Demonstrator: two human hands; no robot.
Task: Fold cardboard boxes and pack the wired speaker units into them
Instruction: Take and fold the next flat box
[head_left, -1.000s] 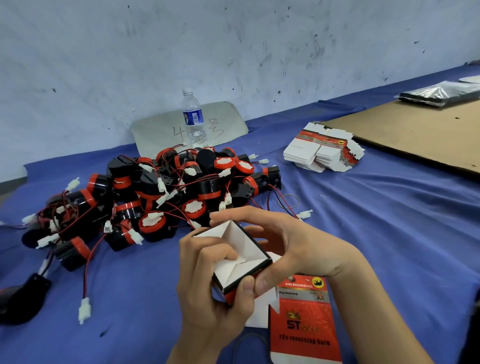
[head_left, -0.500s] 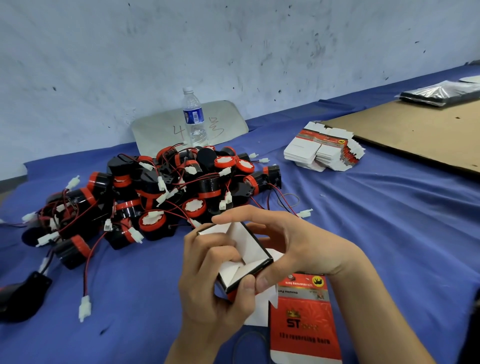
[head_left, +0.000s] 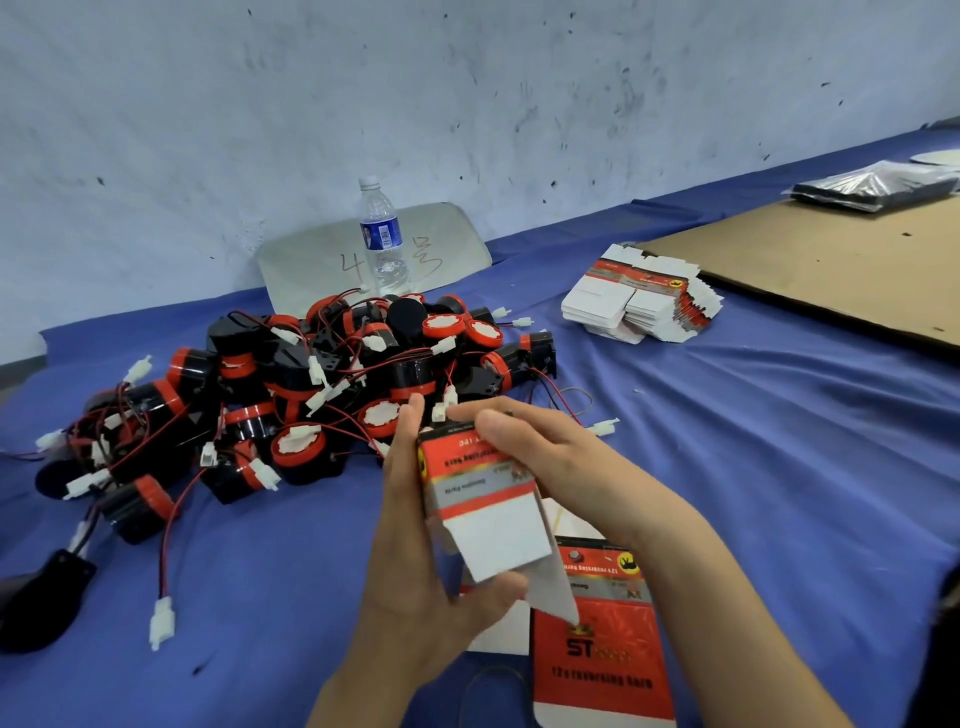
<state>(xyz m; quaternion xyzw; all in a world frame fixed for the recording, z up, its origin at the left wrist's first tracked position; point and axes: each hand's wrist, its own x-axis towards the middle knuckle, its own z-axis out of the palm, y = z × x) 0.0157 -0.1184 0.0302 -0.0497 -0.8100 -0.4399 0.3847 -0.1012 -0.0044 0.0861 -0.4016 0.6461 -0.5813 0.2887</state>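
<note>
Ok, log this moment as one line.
step: folding box | left hand: holds box | right hand: grips box top | flap: open | speakers: piled on blue cloth, untouched

The cardboard box (head_left: 478, 483) in the near middle is red with a black top edge, a grey band and a plain white flap, and the flat box (head_left: 602, 665) to its near right is red with black lettering. The speaker units (head_left: 311, 395) heaped on the left are black with red rings and white centre patches, trailing red and black wires (head_left: 166, 525) tipped with white plugs (head_left: 161, 621). The cloth (head_left: 779, 493) is blue, the wall (head_left: 467, 104) whitish with dark specks, the water bottle (head_left: 382, 244) clear with a blue label, the stack of flat boxes (head_left: 597, 299) white and red, the far-right cardboard sheet (head_left: 831, 260) brown.
</note>
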